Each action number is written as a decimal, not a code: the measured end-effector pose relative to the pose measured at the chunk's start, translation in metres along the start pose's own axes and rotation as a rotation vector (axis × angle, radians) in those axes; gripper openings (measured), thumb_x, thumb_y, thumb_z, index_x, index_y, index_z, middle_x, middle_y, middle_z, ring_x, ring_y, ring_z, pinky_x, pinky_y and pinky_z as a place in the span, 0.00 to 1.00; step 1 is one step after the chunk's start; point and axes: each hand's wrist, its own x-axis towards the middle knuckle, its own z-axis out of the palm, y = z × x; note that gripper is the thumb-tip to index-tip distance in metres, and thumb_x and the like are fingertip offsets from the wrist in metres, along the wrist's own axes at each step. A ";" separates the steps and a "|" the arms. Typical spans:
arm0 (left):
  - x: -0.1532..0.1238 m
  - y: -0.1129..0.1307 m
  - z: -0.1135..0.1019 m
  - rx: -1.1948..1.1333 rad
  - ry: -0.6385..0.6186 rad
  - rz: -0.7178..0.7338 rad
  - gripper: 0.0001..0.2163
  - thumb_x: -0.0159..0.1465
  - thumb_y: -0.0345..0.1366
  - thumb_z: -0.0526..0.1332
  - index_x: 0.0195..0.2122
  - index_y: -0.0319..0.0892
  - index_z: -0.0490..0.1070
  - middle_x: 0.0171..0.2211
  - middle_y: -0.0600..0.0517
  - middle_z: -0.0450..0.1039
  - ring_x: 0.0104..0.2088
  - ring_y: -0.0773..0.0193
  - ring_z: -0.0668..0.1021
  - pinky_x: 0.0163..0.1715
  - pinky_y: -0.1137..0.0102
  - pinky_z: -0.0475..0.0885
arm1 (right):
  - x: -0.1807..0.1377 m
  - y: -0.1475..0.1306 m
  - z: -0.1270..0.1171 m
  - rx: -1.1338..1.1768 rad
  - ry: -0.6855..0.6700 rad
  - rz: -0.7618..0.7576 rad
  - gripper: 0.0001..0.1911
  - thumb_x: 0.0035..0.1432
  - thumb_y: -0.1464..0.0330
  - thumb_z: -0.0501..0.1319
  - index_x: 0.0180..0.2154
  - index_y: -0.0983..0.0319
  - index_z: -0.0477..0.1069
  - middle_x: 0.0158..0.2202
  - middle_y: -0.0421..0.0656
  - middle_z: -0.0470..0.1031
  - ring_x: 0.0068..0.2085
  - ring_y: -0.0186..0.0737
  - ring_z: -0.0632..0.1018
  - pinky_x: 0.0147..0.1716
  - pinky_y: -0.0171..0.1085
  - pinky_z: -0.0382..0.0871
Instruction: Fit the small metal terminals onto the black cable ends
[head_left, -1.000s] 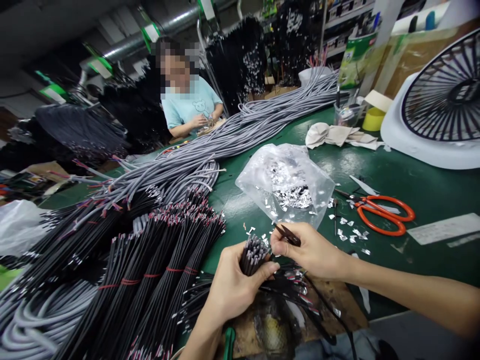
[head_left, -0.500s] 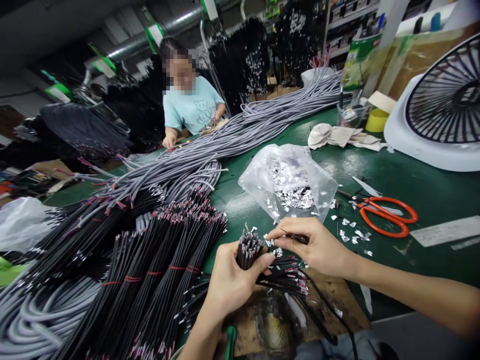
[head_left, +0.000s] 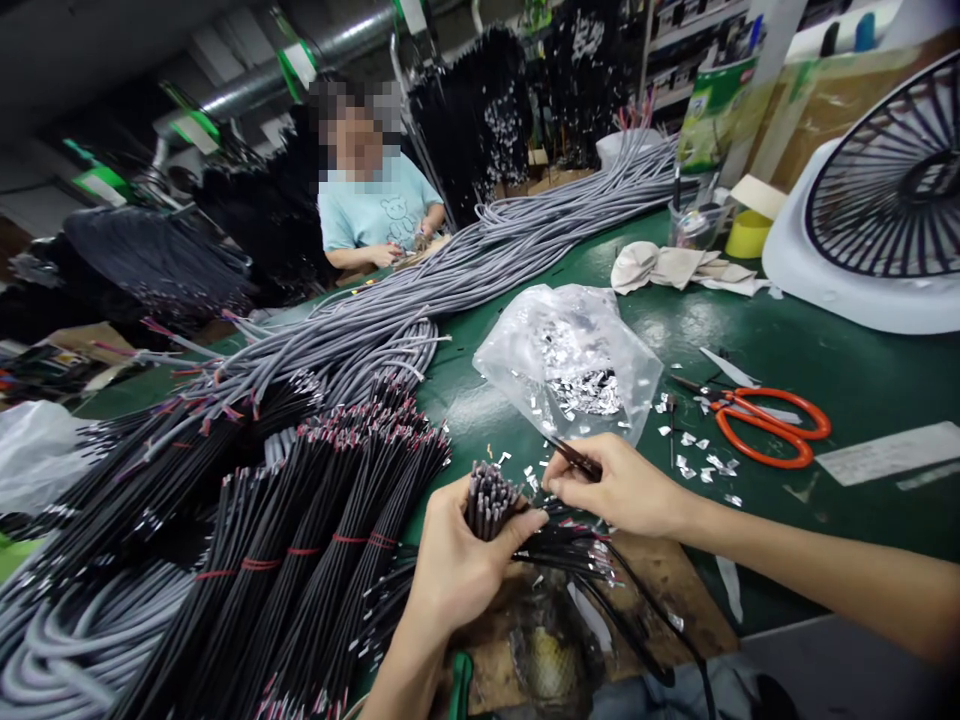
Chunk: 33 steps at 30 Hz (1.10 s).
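Note:
My left hand (head_left: 457, 565) is closed round a small bundle of black wires (head_left: 489, 500), their stripped ends pointing up. Just to the right, my right hand (head_left: 619, 490) pinches a single black wire (head_left: 574, 457) between thumb and fingers, close to the bundle's tips. More loose black wires (head_left: 570, 555) lie under both hands on a wooden board (head_left: 667, 590). A clear plastic bag (head_left: 574, 360) of small silver metal pieces lies just beyond my hands, with several pieces scattered on the green table (head_left: 825, 350).
Large piles of black wires (head_left: 300, 540) and grey cables (head_left: 420, 300) fill the left. Orange scissors (head_left: 772, 425) lie to the right, a white fan (head_left: 877, 200) behind them, a cloth (head_left: 675, 268) near it. A person in a light-blue shirt (head_left: 375, 210) works across the table.
My right hand has shifted slightly left and up with its wire, closer to the bundle's tips. The left hand keeps its grip. The person opposite has drawn their hands back together.

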 end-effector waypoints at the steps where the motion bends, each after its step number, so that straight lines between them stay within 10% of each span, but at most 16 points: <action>1: 0.000 0.000 -0.001 -0.003 0.001 -0.011 0.08 0.50 0.34 0.67 0.22 0.38 0.68 0.20 0.54 0.69 0.22 0.68 0.70 0.22 0.75 0.66 | 0.000 -0.001 -0.002 -0.022 0.021 -0.020 0.06 0.50 0.74 0.57 0.26 0.66 0.73 0.19 0.37 0.65 0.21 0.29 0.63 0.20 0.30 0.56; 7: 0.001 -0.002 -0.003 -0.028 -0.138 -0.069 0.10 0.55 0.38 0.63 0.22 0.36 0.71 0.19 0.51 0.71 0.22 0.66 0.71 0.23 0.74 0.65 | -0.002 -0.010 -0.010 -0.019 0.039 -0.336 0.07 0.55 0.72 0.59 0.34 0.64 0.76 0.28 0.41 0.73 0.29 0.31 0.72 0.29 0.31 0.62; 23: 0.002 -0.002 0.003 -0.027 -0.079 -0.039 0.09 0.49 0.32 0.67 0.21 0.38 0.66 0.20 0.56 0.65 0.22 0.69 0.67 0.22 0.76 0.63 | -0.004 -0.007 -0.001 -0.074 0.031 -0.077 0.05 0.49 0.76 0.57 0.25 0.66 0.71 0.20 0.36 0.64 0.22 0.29 0.64 0.21 0.30 0.57; 33: 0.000 0.002 -0.006 -0.063 -0.197 -0.103 0.10 0.55 0.38 0.63 0.22 0.37 0.70 0.18 0.51 0.71 0.21 0.66 0.71 0.23 0.73 0.65 | -0.003 -0.007 -0.008 0.003 0.019 -0.362 0.06 0.56 0.73 0.58 0.31 0.65 0.74 0.29 0.42 0.70 0.31 0.33 0.71 0.32 0.33 0.63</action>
